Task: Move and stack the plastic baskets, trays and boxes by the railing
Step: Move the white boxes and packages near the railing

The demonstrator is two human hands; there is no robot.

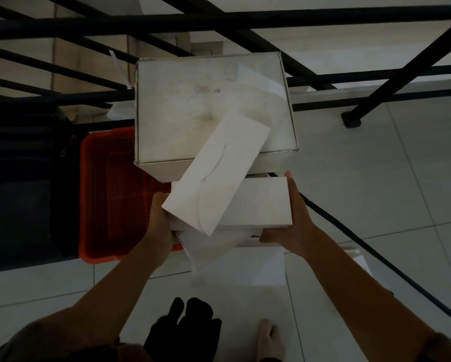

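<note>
I hold a pile of white boxes in front of me. My left hand [159,226] grips its left side and my right hand [289,220] grips its right side and underside. A long narrow white box [216,176] lies tilted across the top of a flat white box [263,205], with loose white paper [206,246] hanging below. Behind them a large white lidded box [206,100] stands by the black railing [219,22]. An orange plastic basket [109,194] sits on the floor to the left, partly hidden by the boxes.
Dark shapes [18,178] fill the floor left of the basket. A black cable [376,259] runs diagonally across the white tiles on the right. A railing post foot [352,120] stands at right. A black cloth [185,325] and my bare foot [267,338] are below.
</note>
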